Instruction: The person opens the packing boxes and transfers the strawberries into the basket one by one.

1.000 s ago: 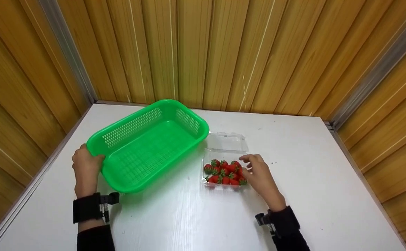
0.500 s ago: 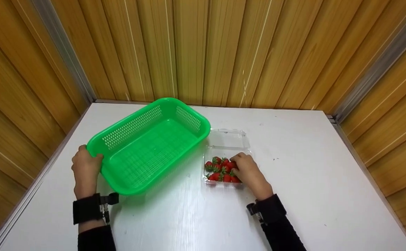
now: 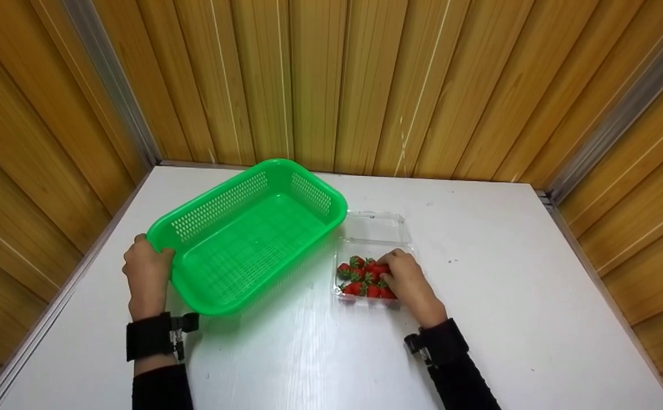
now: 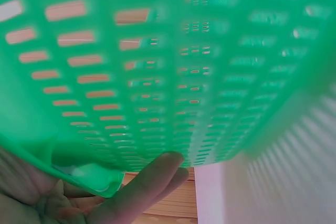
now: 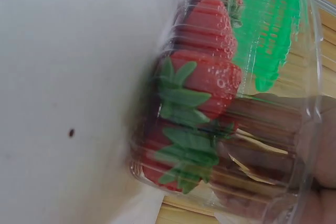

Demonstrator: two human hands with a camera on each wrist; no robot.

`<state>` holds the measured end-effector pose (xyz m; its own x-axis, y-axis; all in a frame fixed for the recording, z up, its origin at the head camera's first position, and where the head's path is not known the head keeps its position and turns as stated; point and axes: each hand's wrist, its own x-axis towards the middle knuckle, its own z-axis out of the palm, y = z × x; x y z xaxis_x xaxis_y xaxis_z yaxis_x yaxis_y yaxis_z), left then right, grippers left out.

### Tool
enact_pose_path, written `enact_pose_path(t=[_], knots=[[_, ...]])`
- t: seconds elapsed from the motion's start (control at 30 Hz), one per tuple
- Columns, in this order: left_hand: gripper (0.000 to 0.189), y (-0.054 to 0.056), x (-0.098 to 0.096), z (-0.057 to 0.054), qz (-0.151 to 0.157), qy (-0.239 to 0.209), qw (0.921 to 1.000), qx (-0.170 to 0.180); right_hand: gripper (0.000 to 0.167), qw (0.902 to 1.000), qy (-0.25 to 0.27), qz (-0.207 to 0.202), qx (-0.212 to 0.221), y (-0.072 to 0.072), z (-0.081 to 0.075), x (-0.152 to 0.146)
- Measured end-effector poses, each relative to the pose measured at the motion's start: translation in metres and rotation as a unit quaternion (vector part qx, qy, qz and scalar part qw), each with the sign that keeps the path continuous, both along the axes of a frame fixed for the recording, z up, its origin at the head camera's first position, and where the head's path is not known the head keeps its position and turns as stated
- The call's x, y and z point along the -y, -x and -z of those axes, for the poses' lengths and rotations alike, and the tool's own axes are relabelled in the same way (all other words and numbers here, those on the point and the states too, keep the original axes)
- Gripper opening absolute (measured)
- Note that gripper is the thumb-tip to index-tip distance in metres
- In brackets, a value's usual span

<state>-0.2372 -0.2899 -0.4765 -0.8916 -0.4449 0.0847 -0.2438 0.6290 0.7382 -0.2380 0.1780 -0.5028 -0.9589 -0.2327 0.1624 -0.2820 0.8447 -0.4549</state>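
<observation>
A green plastic basket (image 3: pixel 257 245) with perforated walls stands slanted on the white table; no contents show in it. My left hand (image 3: pixel 146 273) grips its near-left end at the rim, and in the left wrist view the fingers (image 4: pixel 149 184) lie under the wall. Right of the basket, a clear plastic box (image 3: pixel 360 249) holds several strawberries (image 3: pixel 357 273) with green leaves. My right hand (image 3: pixel 411 285) reaches into the box's right side and pinches a strawberry there, partly hidden by the hand. Through the box wall, the right wrist view shows the fingers (image 5: pixel 268 140) behind the strawberries.
The box's clear lid (image 3: pixel 374 229) lies folded open toward the back, close to the basket's right corner. Wood-patterned panels (image 3: pixel 314 85) wall in the white table (image 3: pixel 508 285) at the back and both sides.
My right hand has moved left and down into the box, from hovering at its right edge to the strawberries. My left hand has kept its grip on the basket.
</observation>
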Motion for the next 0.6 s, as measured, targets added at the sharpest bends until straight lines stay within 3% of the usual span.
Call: enact_pose_path(t=[0.23,0.6], knots=[[0.053,0.002,0.0,-0.001,0.0,0.003,1.0,0.008,0.017,1.0,0.009,-0.001,0.002,-0.003,-0.005,-0.001],[0.049,0.0,0.0,0.0,0.002,0.007,1.0,0.007,0.018,1.0,0.002,-0.005,-0.002,-0.011,-0.016,0.005]])
